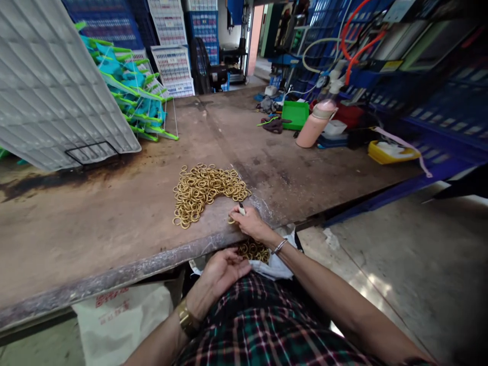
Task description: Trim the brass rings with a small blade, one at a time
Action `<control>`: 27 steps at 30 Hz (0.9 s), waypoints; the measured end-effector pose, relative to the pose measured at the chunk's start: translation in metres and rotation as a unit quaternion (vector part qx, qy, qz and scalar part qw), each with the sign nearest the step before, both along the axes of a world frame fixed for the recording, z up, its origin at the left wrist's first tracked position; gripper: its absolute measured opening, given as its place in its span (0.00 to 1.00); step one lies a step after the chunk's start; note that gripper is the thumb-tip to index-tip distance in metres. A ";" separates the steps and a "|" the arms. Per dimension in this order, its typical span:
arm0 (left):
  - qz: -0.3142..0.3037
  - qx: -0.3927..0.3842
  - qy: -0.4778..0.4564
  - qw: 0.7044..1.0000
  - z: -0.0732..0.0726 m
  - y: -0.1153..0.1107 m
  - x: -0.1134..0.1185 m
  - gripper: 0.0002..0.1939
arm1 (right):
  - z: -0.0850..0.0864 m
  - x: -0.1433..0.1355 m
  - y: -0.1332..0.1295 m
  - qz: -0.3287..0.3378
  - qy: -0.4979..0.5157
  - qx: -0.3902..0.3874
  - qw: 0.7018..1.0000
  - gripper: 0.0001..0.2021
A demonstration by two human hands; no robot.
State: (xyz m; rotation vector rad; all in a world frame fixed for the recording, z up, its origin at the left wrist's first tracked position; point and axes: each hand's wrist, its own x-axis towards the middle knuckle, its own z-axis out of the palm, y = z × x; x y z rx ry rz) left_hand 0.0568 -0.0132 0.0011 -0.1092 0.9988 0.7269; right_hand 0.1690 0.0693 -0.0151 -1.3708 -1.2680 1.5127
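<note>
A heap of brass-coloured rings (pixel 204 188) lies on the wooden table (pixel 95 218) near its front edge. Just below the heap's right end, my right hand (pixel 247 221) is closed around a small tool (pixel 241 208) with a dark tip, and a ring shows at its fingertips. My left hand (pixel 224 270) is palm up with fingers apart below the table edge, nothing visible in it. More rings (pixel 254 250) sit in a white bag (pixel 280 262) on my lap, beside my left fingers and beneath my right wrist.
A grey ribbed panel (pixel 64 81) and green-and-blue plastic pieces (pixel 137 91) stand at the back left. A pink bottle (pixel 315 124), a green tray (pixel 295 115) and a yellow tray (pixel 392 152) are on the right. A white printed bag (pixel 125 320) hangs below the table.
</note>
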 end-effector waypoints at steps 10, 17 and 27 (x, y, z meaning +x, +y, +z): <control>-0.040 0.062 0.017 0.997 0.005 -0.004 0.002 0.10 | 0.004 0.002 0.001 0.012 0.015 -0.021 1.000 0.06; -0.016 0.359 0.365 0.859 0.006 -0.014 -0.016 0.18 | 0.010 -0.001 -0.012 0.046 -0.038 0.024 0.998 0.06; -0.088 0.479 0.476 0.732 -0.007 0.004 -0.027 0.08 | 0.010 -0.014 -0.028 0.091 0.023 -0.043 0.995 0.09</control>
